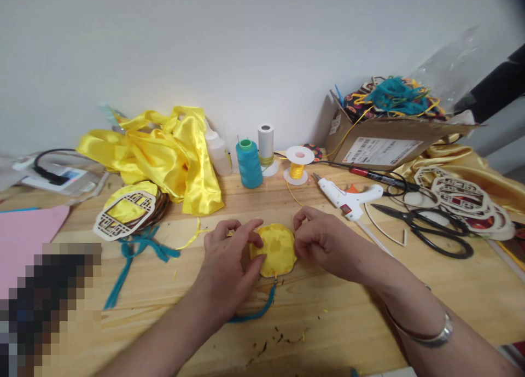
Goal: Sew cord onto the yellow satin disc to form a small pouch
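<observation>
The disc (276, 248) looks like wrinkled cloth, the table (328, 333) smooth wood, the box (397, 128) matt cardboard, the bangle (439, 337) shiny metal

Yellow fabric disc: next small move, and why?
I'd probably press the yellow disc flat along its right edge with the right hand: that edge looks wavy, the left hand touches the left side, and the right hand is beside it.

Yellow disc (275, 250) between left grip (230, 262) and right grip (322, 239)
</observation>
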Tool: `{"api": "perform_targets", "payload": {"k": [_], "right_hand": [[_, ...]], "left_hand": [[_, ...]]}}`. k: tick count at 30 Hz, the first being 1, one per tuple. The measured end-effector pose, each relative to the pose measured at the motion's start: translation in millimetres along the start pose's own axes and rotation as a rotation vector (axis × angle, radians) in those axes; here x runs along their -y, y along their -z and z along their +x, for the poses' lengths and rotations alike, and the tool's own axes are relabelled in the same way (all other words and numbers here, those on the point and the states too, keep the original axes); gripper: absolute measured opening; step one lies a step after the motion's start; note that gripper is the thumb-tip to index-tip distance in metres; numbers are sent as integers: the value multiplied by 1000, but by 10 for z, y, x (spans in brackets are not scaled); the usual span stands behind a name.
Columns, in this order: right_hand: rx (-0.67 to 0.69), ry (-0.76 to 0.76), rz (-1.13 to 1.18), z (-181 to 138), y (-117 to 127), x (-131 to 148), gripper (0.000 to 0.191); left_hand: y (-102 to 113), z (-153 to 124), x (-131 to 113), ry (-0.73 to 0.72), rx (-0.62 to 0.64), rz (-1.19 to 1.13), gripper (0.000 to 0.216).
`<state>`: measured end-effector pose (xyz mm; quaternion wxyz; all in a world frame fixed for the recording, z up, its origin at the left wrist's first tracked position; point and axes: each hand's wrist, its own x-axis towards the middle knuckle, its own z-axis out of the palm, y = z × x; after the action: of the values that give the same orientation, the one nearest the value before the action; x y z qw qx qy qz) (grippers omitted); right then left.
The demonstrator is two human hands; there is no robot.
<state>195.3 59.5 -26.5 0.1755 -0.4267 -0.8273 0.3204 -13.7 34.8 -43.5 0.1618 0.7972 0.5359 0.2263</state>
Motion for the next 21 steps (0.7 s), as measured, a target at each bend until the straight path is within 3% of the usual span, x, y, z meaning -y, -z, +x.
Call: {"api": "perform_targets", "payload": {"k": [6, 14, 21], "right_hand": [[-105, -29, 22, -9, 37, 16, 28], [9, 18, 63, -9, -24, 11, 27], [-144, 79, 44, 9, -54, 26, 29]], "left_hand": [[33, 0, -8, 9, -52, -15, 45], [25, 2, 5, -9, 1, 24, 42], [52, 14, -24, 39, -144, -45, 45]]}}
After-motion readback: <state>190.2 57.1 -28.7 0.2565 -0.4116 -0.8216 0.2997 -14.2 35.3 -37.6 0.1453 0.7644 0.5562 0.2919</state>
